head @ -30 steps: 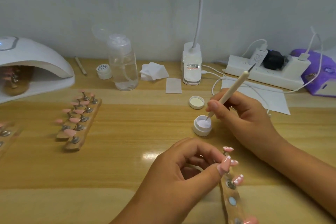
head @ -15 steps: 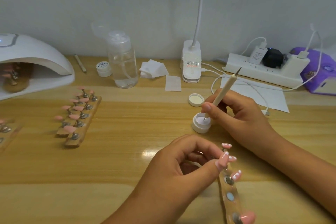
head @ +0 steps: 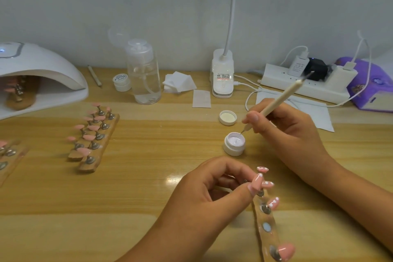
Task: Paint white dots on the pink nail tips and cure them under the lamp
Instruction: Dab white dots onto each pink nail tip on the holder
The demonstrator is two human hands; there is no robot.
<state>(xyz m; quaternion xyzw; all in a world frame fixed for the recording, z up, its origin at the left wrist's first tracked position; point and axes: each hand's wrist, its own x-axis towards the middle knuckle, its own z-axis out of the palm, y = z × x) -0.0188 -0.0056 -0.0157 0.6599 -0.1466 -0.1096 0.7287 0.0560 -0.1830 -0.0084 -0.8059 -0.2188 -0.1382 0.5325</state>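
Pinching a thin dotting stick (head: 282,100) in the right hand (head: 291,132), with the fingers curled round it like round a pencil. Touching its tiny metal point to the white paint in the small open pot (head: 234,147), at 12 o'clock from the left hand (head: 204,193). Pinching one pink nail tip (head: 256,183) between the left thumb and a finger, and tilting it up with white dots already showing on it. Holding that tip right by the far end of a wooden strip (head: 269,238), running toward 6 o'clock, with more pink tips on it, some dotted and the nearest one plain.

Seeming to be loading the point with white for the next dot. Probably best done like this:

- Picking up only a tiny bead of paint, not a blob.
- Lifting the point straight up, without scraping the pot's edge.
- Carrying it slowly toward 6 o'clock to the held tip.
- Resting the right wrist on the worktop (head: 148,176) for a steady hand.
- Touching down softly and lifting straight off, for a round dot.
- Not letting the left thumb rub the wet dots.

Leaving the white lamp (head: 42,70), far off at 10 o'clock, for after the dotting.
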